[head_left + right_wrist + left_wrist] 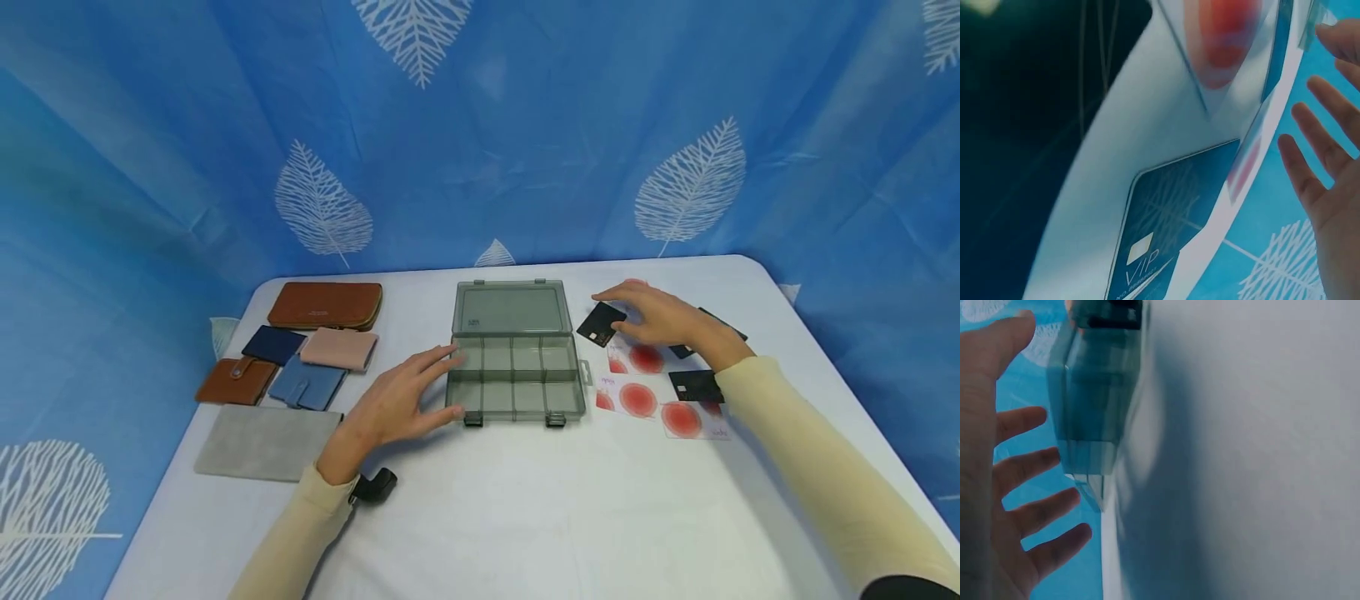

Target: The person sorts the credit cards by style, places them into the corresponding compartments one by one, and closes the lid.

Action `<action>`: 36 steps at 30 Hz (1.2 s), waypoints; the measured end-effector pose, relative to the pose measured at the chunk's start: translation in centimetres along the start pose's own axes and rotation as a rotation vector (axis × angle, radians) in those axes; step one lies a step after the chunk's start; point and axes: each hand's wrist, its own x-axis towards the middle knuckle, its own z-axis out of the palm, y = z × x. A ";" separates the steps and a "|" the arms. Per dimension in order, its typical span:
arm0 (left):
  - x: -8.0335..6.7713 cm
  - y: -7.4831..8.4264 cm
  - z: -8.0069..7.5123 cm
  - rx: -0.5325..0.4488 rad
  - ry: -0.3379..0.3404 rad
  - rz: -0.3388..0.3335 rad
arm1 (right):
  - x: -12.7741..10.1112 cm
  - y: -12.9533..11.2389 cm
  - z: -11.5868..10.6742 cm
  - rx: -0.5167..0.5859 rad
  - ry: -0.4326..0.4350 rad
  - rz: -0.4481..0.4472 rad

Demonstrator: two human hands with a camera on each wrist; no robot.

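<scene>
smoke-grey clear plastic: we see the organiser box (pixel 516 367) lying open at mid worktop (pixel 525 517), lid flat behind its compartments. the left hand (pixel 401 404) is released, fingers spread, fingertips at the box's left edge; contact appears likely but we cannot confirm it. the right hand (pixel 660 317) is released, fingers extended over a black card (pixel 600 323) among red-and-white cards (pixel 637 398). wallets (pixel 300 358) lie at left.

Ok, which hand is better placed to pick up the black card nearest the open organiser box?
Right. The right hand hovers open over the cards, fingertips by that black card. The left hand lies open at the organiser box, on its far side from the cards.
</scene>
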 end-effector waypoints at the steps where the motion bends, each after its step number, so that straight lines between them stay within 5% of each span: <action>1: -0.1 -0.1 0.0 -0.003 -0.009 0.000 | 0.2 0.3 0.0 0.015 -0.011 -0.010; 12: -0.4 -0.7 -0.2 -0.025 -0.036 0.017 | 1.5 1.9 0.2 -0.019 -0.053 -0.029; 26: -0.6 -1.3 -0.3 -0.047 -0.022 -0.004 | 2.0 2.2 -0.8 0.002 -0.095 0.080; 36: -0.6 -1.7 -0.4 -0.076 -0.050 -0.044 | 1.1 2.0 -0.5 0.064 0.017 0.140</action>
